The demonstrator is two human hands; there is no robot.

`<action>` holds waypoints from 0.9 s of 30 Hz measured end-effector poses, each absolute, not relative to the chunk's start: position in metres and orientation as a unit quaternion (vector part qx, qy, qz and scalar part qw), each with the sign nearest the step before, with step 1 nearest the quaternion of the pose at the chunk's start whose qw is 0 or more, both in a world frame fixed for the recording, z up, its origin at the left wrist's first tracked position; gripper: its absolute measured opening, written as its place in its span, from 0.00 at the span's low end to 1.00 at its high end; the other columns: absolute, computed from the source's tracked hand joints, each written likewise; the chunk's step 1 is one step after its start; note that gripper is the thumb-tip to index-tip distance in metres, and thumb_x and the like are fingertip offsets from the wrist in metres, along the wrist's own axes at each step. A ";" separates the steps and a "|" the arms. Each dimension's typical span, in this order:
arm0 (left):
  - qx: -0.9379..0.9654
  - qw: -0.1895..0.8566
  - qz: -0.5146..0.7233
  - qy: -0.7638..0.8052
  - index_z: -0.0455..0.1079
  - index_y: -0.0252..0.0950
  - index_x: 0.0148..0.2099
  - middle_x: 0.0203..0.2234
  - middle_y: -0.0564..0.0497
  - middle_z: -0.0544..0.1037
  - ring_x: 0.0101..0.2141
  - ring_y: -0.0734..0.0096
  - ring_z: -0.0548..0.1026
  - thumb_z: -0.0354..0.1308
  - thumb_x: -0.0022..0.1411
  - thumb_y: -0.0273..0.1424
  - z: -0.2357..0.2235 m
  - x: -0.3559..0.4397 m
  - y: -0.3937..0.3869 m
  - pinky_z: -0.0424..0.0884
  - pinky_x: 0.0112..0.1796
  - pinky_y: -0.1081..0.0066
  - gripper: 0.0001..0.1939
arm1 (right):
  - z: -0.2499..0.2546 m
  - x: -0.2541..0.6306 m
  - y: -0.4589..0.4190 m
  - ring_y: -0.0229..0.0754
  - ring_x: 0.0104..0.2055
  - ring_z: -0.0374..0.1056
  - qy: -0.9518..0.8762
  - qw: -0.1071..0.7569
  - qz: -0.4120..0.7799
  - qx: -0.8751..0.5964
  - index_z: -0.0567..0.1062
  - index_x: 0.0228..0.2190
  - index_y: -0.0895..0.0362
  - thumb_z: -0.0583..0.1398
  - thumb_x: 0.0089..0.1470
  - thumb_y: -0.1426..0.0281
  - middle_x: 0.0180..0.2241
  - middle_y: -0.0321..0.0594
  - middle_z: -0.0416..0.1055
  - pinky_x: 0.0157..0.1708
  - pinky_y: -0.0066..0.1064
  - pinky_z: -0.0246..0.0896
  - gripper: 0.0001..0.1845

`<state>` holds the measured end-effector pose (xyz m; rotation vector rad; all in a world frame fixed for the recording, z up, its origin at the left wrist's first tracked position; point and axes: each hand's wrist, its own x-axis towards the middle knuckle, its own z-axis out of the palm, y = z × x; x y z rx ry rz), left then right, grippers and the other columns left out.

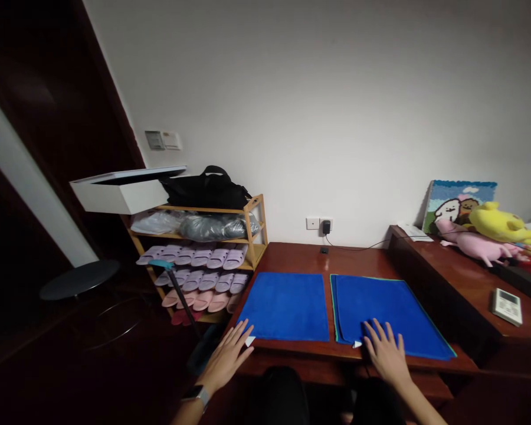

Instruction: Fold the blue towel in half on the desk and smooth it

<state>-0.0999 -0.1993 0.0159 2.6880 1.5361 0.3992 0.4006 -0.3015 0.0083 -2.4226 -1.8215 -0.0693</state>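
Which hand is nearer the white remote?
The right hand, at the right-hand blue cloths, left of the remote; the left hand is farther left, by the other cloth.

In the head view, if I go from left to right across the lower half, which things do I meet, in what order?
Round dark stool seat → light purple slippers on a wooden rack → single flat blue sheet → overlapping blue sheets with green edging → white remote control.

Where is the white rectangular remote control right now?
In the head view, the white rectangular remote control lies at the far right, on the brown wooden cabinet, in front of the plush toys.
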 end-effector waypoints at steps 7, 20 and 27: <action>0.862 -0.038 0.170 0.475 0.65 0.47 0.66 0.62 0.51 0.72 0.61 0.60 0.71 0.53 0.68 0.32 -0.005 -0.114 -0.194 0.69 0.60 0.59 0.25 | 0.019 0.284 -0.267 0.49 0.70 0.54 -0.779 0.179 0.019 -0.601 0.63 0.66 0.57 0.53 0.65 0.61 0.68 0.46 0.58 0.70 0.43 0.47 0.31; 0.871 -0.095 0.233 0.421 0.77 0.44 0.45 0.36 0.52 0.82 0.38 0.65 0.80 0.49 0.70 0.28 0.049 -0.125 -0.234 0.77 0.41 0.67 0.15 | 0.026 0.282 -0.310 0.43 0.41 0.73 -0.807 0.244 -0.050 -0.535 0.77 0.46 0.50 0.56 0.59 0.82 0.40 0.36 0.78 0.42 0.32 0.65 0.20; 0.854 -0.212 0.315 0.355 0.78 0.46 0.50 0.42 0.53 0.84 0.42 0.66 0.82 0.47 0.75 0.33 0.142 -0.138 -0.284 0.77 0.47 0.67 0.17 | 0.140 0.319 -0.355 0.42 0.40 0.74 -0.804 0.342 0.074 -0.482 0.78 0.49 0.48 0.54 0.68 0.67 0.38 0.37 0.79 0.43 0.31 0.68 0.14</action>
